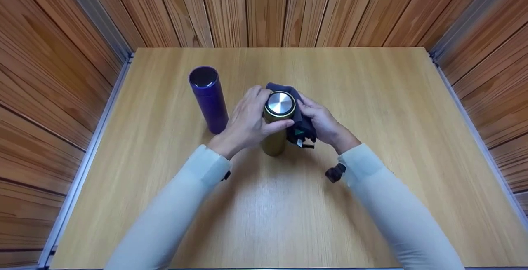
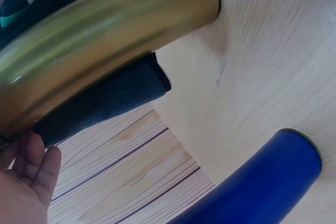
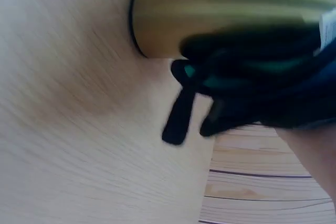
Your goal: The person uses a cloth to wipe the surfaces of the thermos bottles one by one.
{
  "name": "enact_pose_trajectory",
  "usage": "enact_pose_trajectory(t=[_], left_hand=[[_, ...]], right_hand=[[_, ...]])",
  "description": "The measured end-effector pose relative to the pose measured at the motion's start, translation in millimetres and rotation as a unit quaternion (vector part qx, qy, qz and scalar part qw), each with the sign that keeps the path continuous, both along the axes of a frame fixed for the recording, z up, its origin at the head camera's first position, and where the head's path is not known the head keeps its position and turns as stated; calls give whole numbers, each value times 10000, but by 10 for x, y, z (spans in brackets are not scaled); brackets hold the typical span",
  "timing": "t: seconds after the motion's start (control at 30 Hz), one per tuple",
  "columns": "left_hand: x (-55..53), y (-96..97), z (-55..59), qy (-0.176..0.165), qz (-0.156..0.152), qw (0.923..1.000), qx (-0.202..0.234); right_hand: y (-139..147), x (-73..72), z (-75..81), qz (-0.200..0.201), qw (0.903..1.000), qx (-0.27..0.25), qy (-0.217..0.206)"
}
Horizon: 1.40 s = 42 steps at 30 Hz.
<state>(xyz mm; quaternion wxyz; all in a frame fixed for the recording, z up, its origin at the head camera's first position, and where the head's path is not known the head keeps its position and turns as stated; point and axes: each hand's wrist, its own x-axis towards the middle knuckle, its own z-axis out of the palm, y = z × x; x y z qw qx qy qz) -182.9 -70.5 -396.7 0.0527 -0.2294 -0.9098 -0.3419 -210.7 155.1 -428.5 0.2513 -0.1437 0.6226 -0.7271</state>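
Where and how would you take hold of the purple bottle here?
Grip the purple bottle around its upper body, probably from the person's left: it stands upright, a straight cylinder with no visible handle, and the left hand and gold bottle are on its right.

Long pale mint sleeves end in cuffs beside small black wrist cameras
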Motion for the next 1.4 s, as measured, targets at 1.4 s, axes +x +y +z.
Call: enact_pose_trajectory(t=[1.4], left_hand=[[-25, -12, -35, 109, -249, 9995, 135]], right_hand=[[-182, 55, -208, -1134, 9900, -824, 145]])
